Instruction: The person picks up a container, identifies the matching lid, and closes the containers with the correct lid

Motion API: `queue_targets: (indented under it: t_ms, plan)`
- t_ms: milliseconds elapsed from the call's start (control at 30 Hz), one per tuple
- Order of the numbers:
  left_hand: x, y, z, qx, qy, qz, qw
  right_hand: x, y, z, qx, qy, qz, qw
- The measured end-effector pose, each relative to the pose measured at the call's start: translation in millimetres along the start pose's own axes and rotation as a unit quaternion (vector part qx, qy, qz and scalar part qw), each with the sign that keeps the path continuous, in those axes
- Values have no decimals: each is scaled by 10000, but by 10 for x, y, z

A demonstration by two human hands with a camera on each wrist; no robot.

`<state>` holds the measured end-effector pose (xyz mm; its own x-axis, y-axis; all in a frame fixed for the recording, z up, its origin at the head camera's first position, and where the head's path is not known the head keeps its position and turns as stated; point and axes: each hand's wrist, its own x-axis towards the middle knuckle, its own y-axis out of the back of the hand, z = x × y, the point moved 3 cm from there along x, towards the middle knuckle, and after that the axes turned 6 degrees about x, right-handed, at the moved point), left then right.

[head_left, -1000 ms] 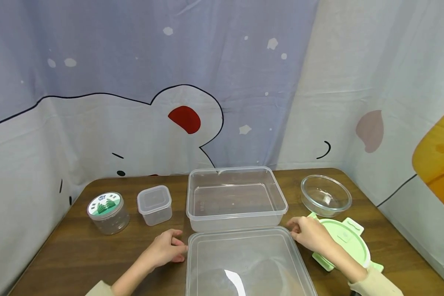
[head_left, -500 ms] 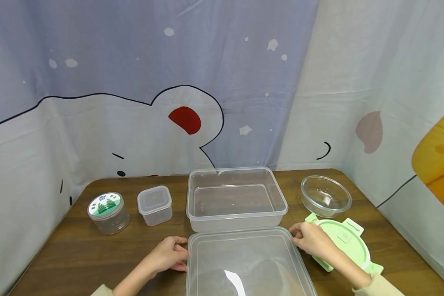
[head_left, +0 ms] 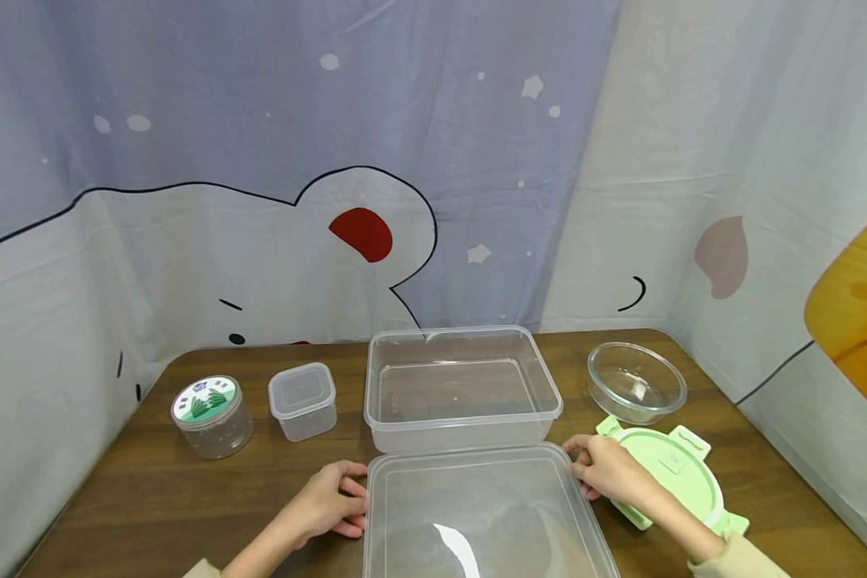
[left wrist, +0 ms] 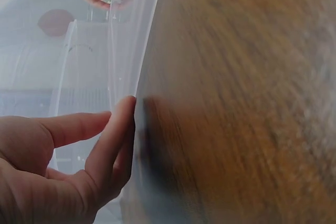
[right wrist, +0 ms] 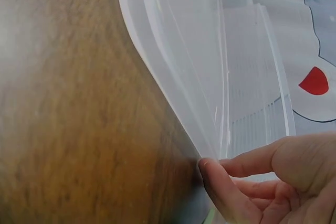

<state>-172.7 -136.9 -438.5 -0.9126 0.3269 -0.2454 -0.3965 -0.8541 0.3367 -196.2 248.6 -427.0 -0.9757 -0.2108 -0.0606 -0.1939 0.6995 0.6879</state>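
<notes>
A clear plastic lid point(head_left: 484, 502) lies flat on the table, nearest to the person. At its left edge my left hand point(head_left: 330, 499) holds the rim; the left wrist view shows the fingertips point(left wrist: 126, 106) against it, with the thumb close by. My right hand point(head_left: 607, 467) pinches the right edge near the far corner, thumb and index finger point(right wrist: 212, 174) meeting at the rim in the right wrist view. Just beyond the lid stands a large clear rectangular container point(head_left: 462, 393), open at the top.
To the left stand a round jar point(head_left: 213, 417) with a green-and-white top and a small lidded square container point(head_left: 303, 401). A round glass bowl point(head_left: 636, 381) and a light green lid with side flaps point(head_left: 682, 470) lie to the right. A printed curtain point(head_left: 477, 160) hangs behind the table.
My left hand has moved slightly down and right to meet the lid's edge. My right hand has shifted a little, and its fingers now meet the right edge. The lid looks unmoved.
</notes>
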Motion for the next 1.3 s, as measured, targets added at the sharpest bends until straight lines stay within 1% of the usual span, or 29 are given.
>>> queue_targets:
  t_ms: [133,400,700,867,1100,1300]
  plan:
    - [2,-4,-2,-84,-1,7,10000,-18,-10,5,226,-42,-32,9997]
    - [-24,-6,9,-133,-33,13,9999,-62,-9,28,466,-48,-117,9988]
    - [-77,-43,51,-76,-69,139,9999,-139,53,-24,329,83,-66,9994]
    - [-118,-46,99,-54,-89,161,9998,-190,96,-71,370,113,-73,9992]
    - [-187,-21,185,-96,-163,154,9997,-215,160,-127,324,101,22,9994]
    - [-236,18,310,-167,-289,158,9993,-266,248,-220,352,311,160,9988]
